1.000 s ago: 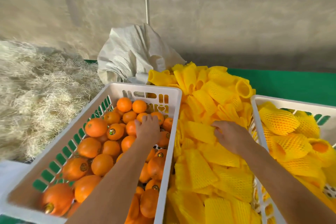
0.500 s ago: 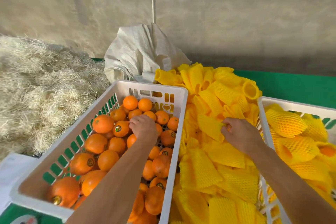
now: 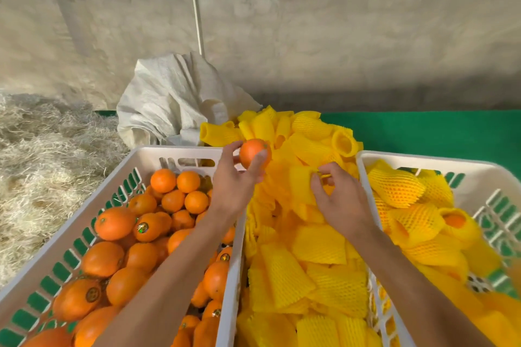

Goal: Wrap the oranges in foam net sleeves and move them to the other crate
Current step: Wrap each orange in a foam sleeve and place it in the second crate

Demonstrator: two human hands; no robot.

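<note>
My left hand holds an orange in its fingertips, lifted above the far right corner of the left white crate, which is full of bare oranges. Just to its right, my right hand pinches a yellow foam net sleeve raised off the pile of sleeves between the crates. The right white crate holds several oranges wrapped in yellow net.
A crumpled white sack lies behind the left crate. Straw-like packing is heaped on the left. Green surface runs behind the right crate, below a grey wall.
My left hand has lifted an orange out of the left crate and moved right toward the sleeves. My right hand has raised a sleeve from the pile.
</note>
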